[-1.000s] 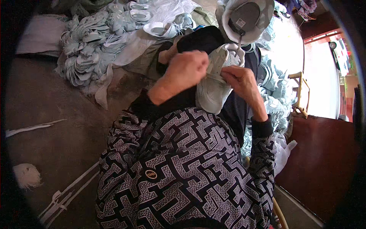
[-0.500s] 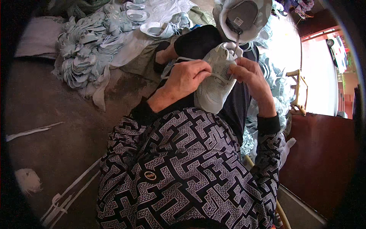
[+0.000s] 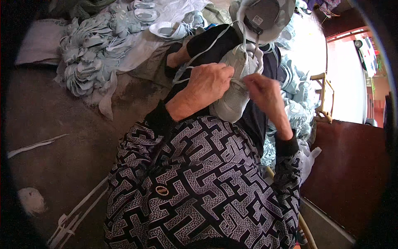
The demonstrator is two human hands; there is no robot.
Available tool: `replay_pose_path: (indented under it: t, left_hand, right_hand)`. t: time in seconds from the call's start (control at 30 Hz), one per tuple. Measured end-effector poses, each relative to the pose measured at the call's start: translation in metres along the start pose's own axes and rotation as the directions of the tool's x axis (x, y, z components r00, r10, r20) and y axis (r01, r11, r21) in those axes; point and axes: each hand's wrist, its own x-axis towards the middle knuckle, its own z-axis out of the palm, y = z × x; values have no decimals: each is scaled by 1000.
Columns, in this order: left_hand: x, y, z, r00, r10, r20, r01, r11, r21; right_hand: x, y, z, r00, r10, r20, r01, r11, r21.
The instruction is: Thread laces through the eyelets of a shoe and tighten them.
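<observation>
1. One pale grey-white shoe upper (image 3: pixel 233 97) sits right in the middle of the action, resting on the person's dark-trousered lap, toe end pointing down toward the patterned top.
2. Left hand (image 3: pixel 209 83) is curled over the upper's near side, fingers bent and pressed against the fabric, gripping it at the lacing area.
3. Right hand (image 3: pixel 263 92) comes in from the other side, fingertips pinched together at the upper's edge; it looks to be nipping a lace or a bit of the material, though the view is too small to tell which.
4. Pale laces (image 3: pixel 203 52) trail up and away from the upper, running across the dark trousers toward the top of the view.
5. Just above, a grey round piece with a pale rim (image 3: pixel 264 16) lies beyond the knees, touching the laces' far end.
6. Off to the left, a big heap of pale blue-grey cut pieces (image 3: pixel 89 58) spreads over the floor (image 3: pixel 54 120), well apart from the hands.
7. More of the same pale pieces pile up on the right (image 3: pixel 296 103), beside a small wooden stool frame (image 3: pixel 325 97).
8. White strips (image 3: pixel 78 211) lie on the floor at lower left.
</observation>
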Motion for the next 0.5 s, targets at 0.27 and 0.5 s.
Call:
replay_pose_path:
  t: [0.27, 0.5]
  left_hand:
    - [11, 24, -4, 984, 132, 119, -171, 889, 425]
    - [15, -16, -11, 974, 102, 203, -115, 992, 50]
  right_hand:
    - [13, -3, 28, 992, -83, -94, 66, 984, -165]
    - [13, 1, 28, 992, -100, -74, 97, 994, -50]
